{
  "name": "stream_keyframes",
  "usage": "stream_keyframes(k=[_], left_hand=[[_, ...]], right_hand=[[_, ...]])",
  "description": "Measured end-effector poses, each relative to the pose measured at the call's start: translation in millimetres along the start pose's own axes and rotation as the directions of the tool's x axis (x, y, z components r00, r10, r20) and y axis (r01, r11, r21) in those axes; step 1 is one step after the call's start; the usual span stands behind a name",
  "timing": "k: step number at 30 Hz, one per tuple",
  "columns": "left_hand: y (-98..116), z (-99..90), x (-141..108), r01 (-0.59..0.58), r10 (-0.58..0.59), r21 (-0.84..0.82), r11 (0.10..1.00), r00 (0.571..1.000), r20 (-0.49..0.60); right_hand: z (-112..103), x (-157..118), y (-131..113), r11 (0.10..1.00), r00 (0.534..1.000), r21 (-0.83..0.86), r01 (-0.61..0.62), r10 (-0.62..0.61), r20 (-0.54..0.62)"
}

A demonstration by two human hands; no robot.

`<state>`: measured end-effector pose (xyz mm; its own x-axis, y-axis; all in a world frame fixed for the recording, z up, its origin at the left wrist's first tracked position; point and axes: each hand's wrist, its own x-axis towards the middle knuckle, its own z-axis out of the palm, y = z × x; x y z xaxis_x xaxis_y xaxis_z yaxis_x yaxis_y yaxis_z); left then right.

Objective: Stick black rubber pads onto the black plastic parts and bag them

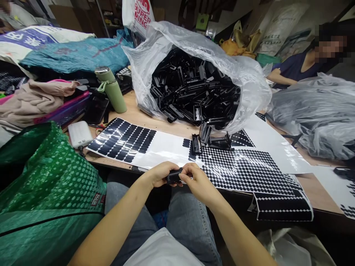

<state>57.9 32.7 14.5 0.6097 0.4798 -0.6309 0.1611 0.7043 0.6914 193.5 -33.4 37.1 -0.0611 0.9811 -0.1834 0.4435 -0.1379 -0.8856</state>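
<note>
A small black part (174,176) is held over my lap at the table's front edge. The fingers of my left hand (161,174) wrap round its left end. My right hand (193,177) pinches its right end between thumb and fingers. Just beyond my hands lies a white sheet with black oblong stickers (122,139), partly bare in its middle. To the right is a sheet of round black stickers (244,168). Several loose black plastic parts (196,144) rest on the sheets. Behind them a clear plastic bag (249,88) lies open, full of similar black parts.
A green bottle (113,90) and a white power bank (80,134) stand at the left. A green bag (50,173) fills the near left. Another plastic bag (316,111) lies at the right, beside a seated person (294,66).
</note>
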Motion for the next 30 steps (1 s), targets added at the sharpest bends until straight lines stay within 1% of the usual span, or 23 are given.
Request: stream_keyframes(k=[5, 11, 17, 25, 27, 30], left_hand=[[-1, 2.5, -1, 0.005, -0.005, 0.008, 1.000, 1.000, -0.006], [-2, 5.5, -3, 0.000, 0.000, -0.021, 1.000, 1.000, 0.009], [-3, 7.4, -3, 0.002, -0.001, -0.030, 1.000, 1.000, 0.007], [-3, 10.4, -3, -0.005, 0.005, -0.028, 1.000, 1.000, 0.014], [-5, 10.5, -2, -0.010, 0.011, -0.028, 1.000, 1.000, 0.010], [-7, 7.4, 0, -0.018, 0.017, -0.048, 0.999, 1.000, -0.012]], right_hand=[[0, -3, -1, 0.998, 1.000, -0.055, -0.014, 0.014, -0.014], [5, -4, 2, 0.995, 0.997, -0.100, 0.010, -0.018, -0.078], [7, -5, 3, 0.992, 0.993, -0.125, 0.017, -0.031, -0.112], [7, -7, 4, 0.995, 0.994, -0.098, -0.009, -0.002, -0.106], [11, -10, 4, 0.994, 0.992, -0.112, 0.000, -0.014, -0.125], [15, -11, 8, 0.988, 0.978, -0.140, 0.057, -0.084, -0.191]])
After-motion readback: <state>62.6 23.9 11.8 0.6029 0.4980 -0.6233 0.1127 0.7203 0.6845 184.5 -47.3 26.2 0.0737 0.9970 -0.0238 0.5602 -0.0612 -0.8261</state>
